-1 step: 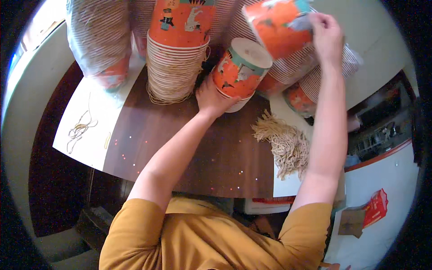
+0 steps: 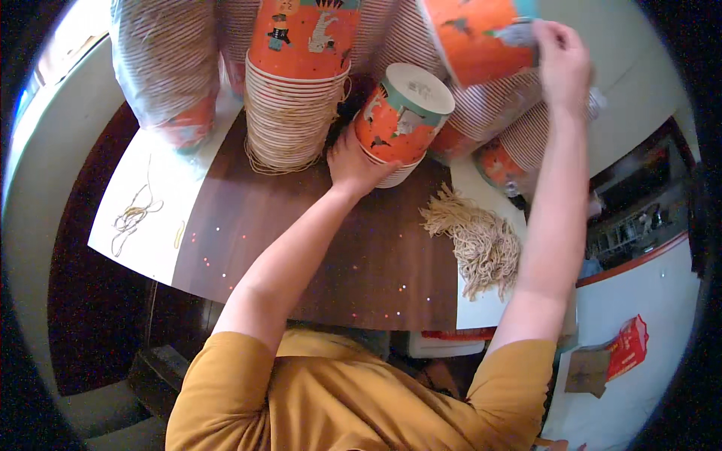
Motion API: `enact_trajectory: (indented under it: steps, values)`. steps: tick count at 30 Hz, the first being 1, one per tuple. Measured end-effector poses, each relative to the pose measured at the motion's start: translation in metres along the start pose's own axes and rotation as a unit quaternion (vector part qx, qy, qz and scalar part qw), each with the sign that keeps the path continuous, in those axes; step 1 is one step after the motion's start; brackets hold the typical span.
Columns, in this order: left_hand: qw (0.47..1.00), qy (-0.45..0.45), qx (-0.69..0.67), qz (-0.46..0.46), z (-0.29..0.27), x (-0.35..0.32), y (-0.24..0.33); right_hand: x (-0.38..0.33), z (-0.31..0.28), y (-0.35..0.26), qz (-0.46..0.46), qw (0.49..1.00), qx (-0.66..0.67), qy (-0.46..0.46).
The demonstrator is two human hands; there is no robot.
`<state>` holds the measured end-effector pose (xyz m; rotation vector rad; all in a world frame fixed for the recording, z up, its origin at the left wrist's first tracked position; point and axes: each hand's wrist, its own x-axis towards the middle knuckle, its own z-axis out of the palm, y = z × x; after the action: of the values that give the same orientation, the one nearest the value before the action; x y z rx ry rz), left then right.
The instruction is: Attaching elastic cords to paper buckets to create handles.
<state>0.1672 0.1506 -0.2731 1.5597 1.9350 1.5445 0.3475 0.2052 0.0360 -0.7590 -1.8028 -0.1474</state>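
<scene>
My left hand [image 2: 356, 164] is wrapped around the lower rims of a short upside-down stack of orange paper tubs [image 2: 406, 124], which tilts a little on the table. In my right hand [image 2: 565, 66], a separate orange paper tub [image 2: 481, 41] is pinched by its bluish-green base edge. That tub is in the air, tipped sideways, with its white rim to the left. To the left of the short stack stands a tall stack of upside-down tubs [image 2: 293, 113] with thin tan strings looped about its rims.
Bagged tub stacks [image 2: 173, 68] stand at the far left, and more bagged tubs [image 2: 515, 150] lean at the right. A bundle of tan strings [image 2: 481, 248] lies on the table's right side, loose strings [image 2: 135, 214] on its left. The brown table [image 2: 361, 263] carries small specks.
My right hand has moved slightly to the right with the tub it holds, farther from the short stack. My left hand and that stack stay in place.
</scene>
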Motion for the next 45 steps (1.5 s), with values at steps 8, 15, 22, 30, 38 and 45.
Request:
enact_trajectory:
  steps: [8,15,22,30,38,45]
  values:
    - [0.982,-0.048,-0.111,0.144,-0.065,-0.047,0.045,-0.169,-0.068,-0.001,0.306,0.831,0.421,0.195]
    - [0.957,-0.111,-0.068,0.261,-0.144,-0.11,0.096,-0.356,0.012,-0.082,0.497,0.601,0.613,0.124]
    - [0.96,-0.173,-0.005,0.22,-0.214,-0.122,0.057,-0.333,-0.041,0.006,0.352,0.91,0.094,-0.197]
    - [0.944,-0.22,0.088,0.228,-0.238,-0.125,0.04,-0.273,-0.042,0.096,0.178,0.882,-0.201,-0.388]
    - [0.97,-0.123,0.067,0.198,-0.258,-0.126,0.047,-0.26,-0.04,0.128,0.177,0.871,-0.157,-0.43]
    - [0.958,-0.156,-0.012,0.241,-0.242,-0.083,0.076,-0.205,-0.045,0.098,0.314,0.844,0.057,-0.43]
